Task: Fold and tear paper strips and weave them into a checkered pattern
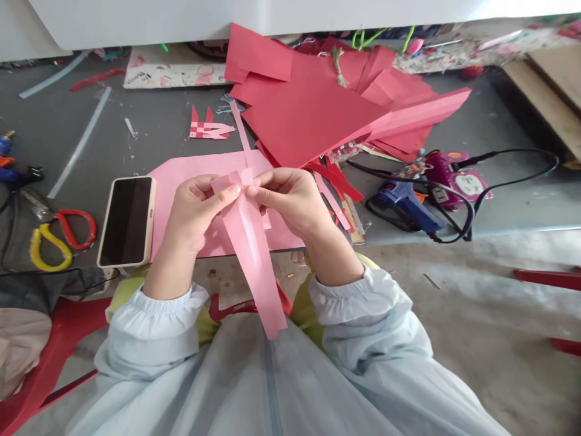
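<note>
Both hands pinch a long strip of pink paper (254, 248) near its upper end, in the middle of the view. My left hand (193, 206) holds it from the left, thumb on top. From the right, my right hand (293, 197) presses its thumb against the same spot. The strip's free end hangs down toward my lap. Under the hands lies a larger pink paper sheet (170, 181) on the table edge. A small woven red-and-pink paper piece (209, 128) rests beyond the left hand. Fingertips behind the strip are partly hidden.
Red paper sheets (308, 103) pile up at the back. A phone (127, 221) and scissors (63, 233) lie on the left. On the right sit a blue glue gun (403, 203), a purple power socket (454, 178) and black cables. Pale strips (82, 139) lie on the grey table.
</note>
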Action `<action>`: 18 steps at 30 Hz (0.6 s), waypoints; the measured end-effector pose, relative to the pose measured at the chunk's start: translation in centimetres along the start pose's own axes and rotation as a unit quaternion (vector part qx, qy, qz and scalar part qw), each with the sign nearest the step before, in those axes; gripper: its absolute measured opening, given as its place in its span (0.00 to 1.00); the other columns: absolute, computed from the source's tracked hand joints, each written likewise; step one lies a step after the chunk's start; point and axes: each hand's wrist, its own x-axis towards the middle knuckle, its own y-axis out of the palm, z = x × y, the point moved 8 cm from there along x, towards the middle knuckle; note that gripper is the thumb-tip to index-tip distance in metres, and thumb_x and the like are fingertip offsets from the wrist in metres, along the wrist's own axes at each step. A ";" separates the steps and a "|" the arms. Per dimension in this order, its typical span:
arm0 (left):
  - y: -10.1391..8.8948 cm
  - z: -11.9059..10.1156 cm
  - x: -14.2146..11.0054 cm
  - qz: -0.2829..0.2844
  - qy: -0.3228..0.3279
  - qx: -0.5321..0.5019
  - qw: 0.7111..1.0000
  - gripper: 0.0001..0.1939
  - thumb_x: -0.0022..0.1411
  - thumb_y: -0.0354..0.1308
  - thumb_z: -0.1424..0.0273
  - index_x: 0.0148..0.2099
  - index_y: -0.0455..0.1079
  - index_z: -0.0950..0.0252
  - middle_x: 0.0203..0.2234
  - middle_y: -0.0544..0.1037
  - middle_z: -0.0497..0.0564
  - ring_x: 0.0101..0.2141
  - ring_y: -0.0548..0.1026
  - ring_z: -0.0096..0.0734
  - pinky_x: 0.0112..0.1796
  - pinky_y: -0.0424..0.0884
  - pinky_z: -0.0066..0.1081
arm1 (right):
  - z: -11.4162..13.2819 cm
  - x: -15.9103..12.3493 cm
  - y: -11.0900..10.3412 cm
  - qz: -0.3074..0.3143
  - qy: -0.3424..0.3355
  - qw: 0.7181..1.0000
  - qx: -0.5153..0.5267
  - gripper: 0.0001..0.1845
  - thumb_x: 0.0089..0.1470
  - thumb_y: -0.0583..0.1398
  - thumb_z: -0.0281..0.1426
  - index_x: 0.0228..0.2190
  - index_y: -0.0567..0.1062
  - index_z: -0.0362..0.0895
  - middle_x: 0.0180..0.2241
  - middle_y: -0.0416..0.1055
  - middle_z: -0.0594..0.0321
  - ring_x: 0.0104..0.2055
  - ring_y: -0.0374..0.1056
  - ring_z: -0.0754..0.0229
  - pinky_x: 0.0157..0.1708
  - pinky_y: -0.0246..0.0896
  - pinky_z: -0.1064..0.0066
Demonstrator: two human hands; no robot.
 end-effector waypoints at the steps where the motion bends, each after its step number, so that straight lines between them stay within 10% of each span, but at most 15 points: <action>1: -0.2 -0.1 0.0 -0.011 0.004 0.009 1.000 0.13 0.48 0.73 0.63 0.25 0.74 0.64 0.19 0.76 0.44 0.22 0.74 0.24 0.25 0.72 0.26 | 0.0 0.0 0.0 0.002 0.006 1.000 -0.006 0.16 0.40 0.76 0.39 0.25 0.81 0.42 0.21 0.73 0.68 0.21 0.65 0.70 0.19 0.63 0.77; 18: -0.2 -0.3 -0.5 -0.019 0.054 0.029 0.998 0.05 0.50 0.73 0.68 0.29 0.81 0.61 0.25 0.82 0.46 0.27 0.79 0.28 0.31 0.76 0.28 | 0.2 -0.2 0.1 0.002 -0.023 0.999 -0.026 0.17 0.45 0.73 0.41 0.27 0.78 0.42 0.24 0.72 0.67 0.24 0.64 0.70 0.21 0.62 0.76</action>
